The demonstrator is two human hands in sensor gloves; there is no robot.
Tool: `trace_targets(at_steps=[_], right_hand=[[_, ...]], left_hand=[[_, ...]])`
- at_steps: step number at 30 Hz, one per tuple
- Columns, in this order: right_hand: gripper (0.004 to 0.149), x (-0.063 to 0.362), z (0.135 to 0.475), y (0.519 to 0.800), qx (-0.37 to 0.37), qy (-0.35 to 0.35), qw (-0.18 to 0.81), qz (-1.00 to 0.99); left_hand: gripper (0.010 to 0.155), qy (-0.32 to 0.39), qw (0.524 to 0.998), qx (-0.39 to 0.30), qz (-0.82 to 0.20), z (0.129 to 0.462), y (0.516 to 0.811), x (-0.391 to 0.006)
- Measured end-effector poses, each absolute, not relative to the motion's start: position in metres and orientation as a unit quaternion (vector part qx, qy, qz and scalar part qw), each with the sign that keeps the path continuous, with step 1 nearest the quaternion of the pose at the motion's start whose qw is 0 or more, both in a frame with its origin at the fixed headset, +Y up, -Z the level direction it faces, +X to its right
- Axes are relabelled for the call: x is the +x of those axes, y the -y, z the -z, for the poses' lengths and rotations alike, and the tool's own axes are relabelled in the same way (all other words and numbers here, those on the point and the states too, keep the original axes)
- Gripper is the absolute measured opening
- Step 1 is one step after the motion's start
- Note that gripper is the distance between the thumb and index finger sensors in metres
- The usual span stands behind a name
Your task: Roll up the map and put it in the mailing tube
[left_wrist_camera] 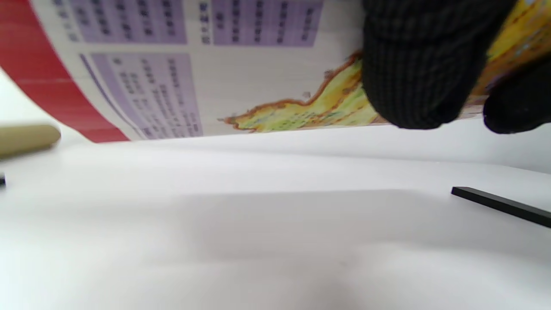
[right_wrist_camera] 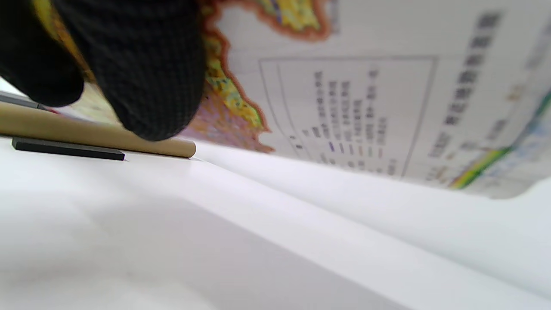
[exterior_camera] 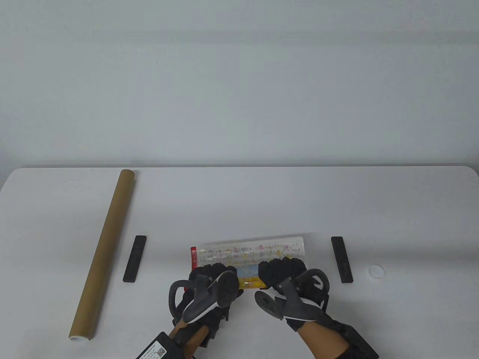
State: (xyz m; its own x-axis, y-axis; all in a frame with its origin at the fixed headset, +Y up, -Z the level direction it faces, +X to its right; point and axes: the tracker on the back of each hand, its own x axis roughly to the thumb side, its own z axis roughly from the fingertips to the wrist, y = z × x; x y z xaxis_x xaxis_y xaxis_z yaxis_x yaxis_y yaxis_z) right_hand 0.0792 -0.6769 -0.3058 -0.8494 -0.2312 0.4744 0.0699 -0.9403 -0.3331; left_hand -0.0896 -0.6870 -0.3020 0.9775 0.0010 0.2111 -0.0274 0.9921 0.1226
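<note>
Left hand (exterior_camera: 209, 278), right hand (exterior_camera: 282, 271) grip glossy printed map roll (exterior_camera: 249, 254) near white table (exterior_camera: 239, 202) front edge. Brown cardboard mailing tube (exterior_camera: 104, 250) along left edge. Risk: uneven pressure telescopes roll; slack grip lets it spring open.

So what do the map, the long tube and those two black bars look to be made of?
Map: glossy printed paper, possibly laminated; it curls and shows sheen. Tube: matte brown cardboard by its look, with a pale inner rim at the near end. Black bars: flat, matte and rigid; whether metal, rubber or magnet can't be told.
</note>
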Motion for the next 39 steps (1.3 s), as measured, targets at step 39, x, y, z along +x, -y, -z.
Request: trace_targets(at_steps=[39], right_hand=[[0.062,0.077,0.299,0.679,-0.295,-0.190,0.101,0.931]], left_hand=[[0.050,0.099,0.989,-0.055,-0.092,0.313,0.691,-0.099]])
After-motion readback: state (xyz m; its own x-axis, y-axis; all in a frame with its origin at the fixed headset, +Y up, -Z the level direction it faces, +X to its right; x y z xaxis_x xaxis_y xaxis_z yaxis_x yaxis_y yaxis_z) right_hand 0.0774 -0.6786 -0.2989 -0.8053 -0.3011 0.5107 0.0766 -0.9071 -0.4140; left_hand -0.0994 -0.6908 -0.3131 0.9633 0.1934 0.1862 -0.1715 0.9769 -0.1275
